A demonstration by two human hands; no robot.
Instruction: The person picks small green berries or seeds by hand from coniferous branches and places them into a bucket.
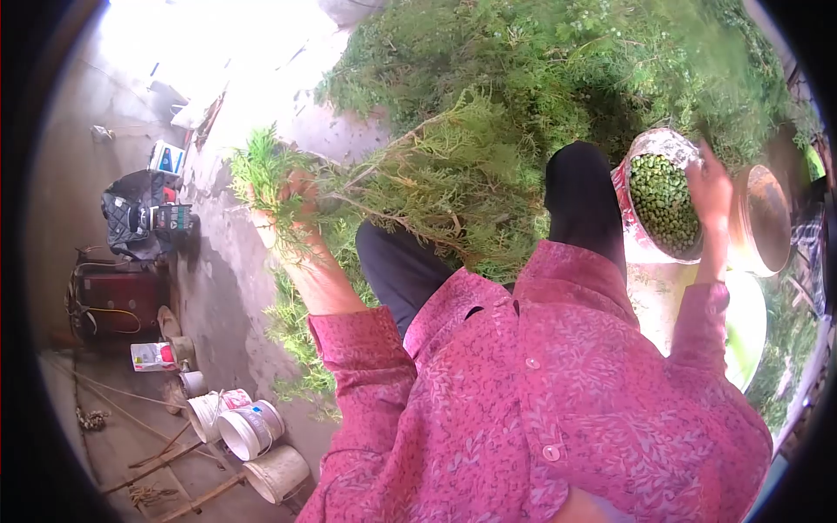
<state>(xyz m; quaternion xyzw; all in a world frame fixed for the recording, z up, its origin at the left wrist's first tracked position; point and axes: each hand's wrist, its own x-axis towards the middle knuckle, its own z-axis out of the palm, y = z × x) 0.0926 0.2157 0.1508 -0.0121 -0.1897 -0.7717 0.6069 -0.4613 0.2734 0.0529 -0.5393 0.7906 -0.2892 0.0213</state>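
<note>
My left hand [299,193] is closed around a leafy green conifer branch [427,174], whose feathery sprays stretch over my legs and partly cover the fingers. At the right, my right hand [711,183] is at the rim of a bucket [621,187] filled with small green cones or berries [664,205]. Its fingers are smeared and partly hidden, so whether they hold anything cannot be made out. The bucket leans toward me beside my knee.
A heap of cut green branches [558,61] spreads in front of me. A second round container [767,218] stands right of the bucket. On the left are white buckets [251,429], wooden poles [166,458], a dark red case [113,301] and a black bag [131,213].
</note>
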